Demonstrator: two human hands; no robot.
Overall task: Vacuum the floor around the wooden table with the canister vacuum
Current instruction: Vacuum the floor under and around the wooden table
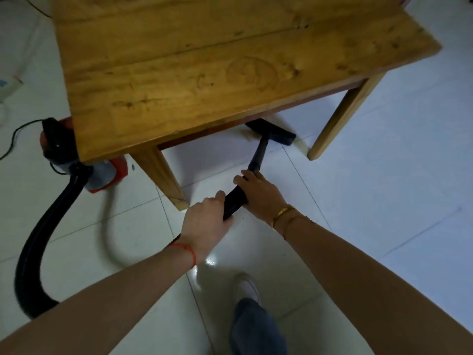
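Both your hands are on the black vacuum wand (256, 160), at frame centre. Your left hand (204, 221) wraps the ribbed black grip section (234, 202) from the 7 o'clock side, fingers curled round it, thumb on top. Your right hand (258, 192) sits just ahead, fingers curled over the same grip where it meets the smooth tube, so the two hands are touching or nearly so.

The wand's long axis runs from about 7 o'clock to 1 o'clock, pointing away from you and under the table. At its far end the flat black floor nozzle (275, 131) lies crosswise to the wand, on the glossy white tiled floor (358, 201), partly hidden beneath the near edge of the yellow-brown wooden table (204, 73). The nozzle sits between the near left table leg (163, 180) and the near right table leg (340, 119).

The red and grey canister vacuum body (102, 175) stands on the floor at 9 o'clock, half hidden behind the table's left corner. Its thick black corrugated hose (38, 239) loops down toward 8 o'clock and goes behind your left forearm. A thin black power cord (15, 134) trails off left.

You wear a red string on the left wrist (188, 249), a gold bangle on the right (282, 212). One white shoe (247, 288) with a blue jeans leg shows at 6 o'clock.
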